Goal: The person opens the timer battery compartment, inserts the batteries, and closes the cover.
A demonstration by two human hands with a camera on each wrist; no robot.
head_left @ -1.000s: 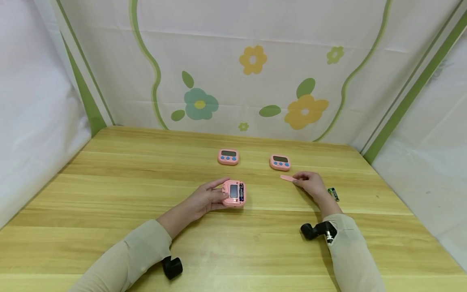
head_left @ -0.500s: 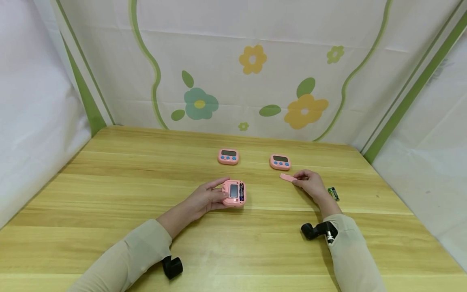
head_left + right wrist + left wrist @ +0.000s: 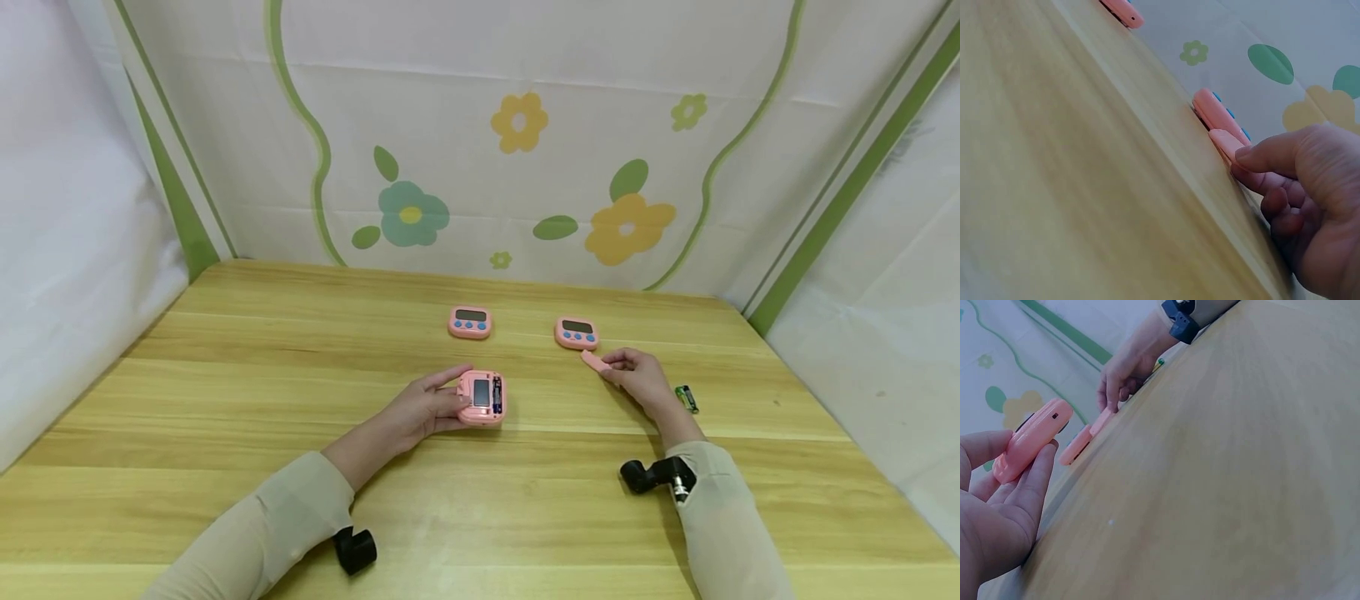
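Observation:
My left hand [image 3: 423, 410] holds a pink digital timer [image 3: 474, 413] with its back turned up toward the head camera. In that back, the battery slot lies uncovered, with a dark battery [image 3: 497, 395] in it. Between thumb and fingers, my right hand [image 3: 637, 379] pinches a pink battery cover [image 3: 596, 361] just above the table. The left wrist view shows the held timer [image 3: 1032, 442] edge-on between thumb and fingers. In the right wrist view, the cover [image 3: 1227, 145] overlaps the near end of a pink timer [image 3: 1213, 111] lying on the table.
Two more pink timers with blue buttons, one on the left [image 3: 470, 322] and one on the right [image 3: 577, 333], lie face up toward the back of the wooden table [image 3: 300, 350]. A green battery [image 3: 686, 399] lies right of my right wrist. A flowered cloth [image 3: 450, 125] hangs behind.
The battery cover in my right hand has turned, its free end swinging up toward the right-hand timer. My left hand and the timer in it have stayed in place.

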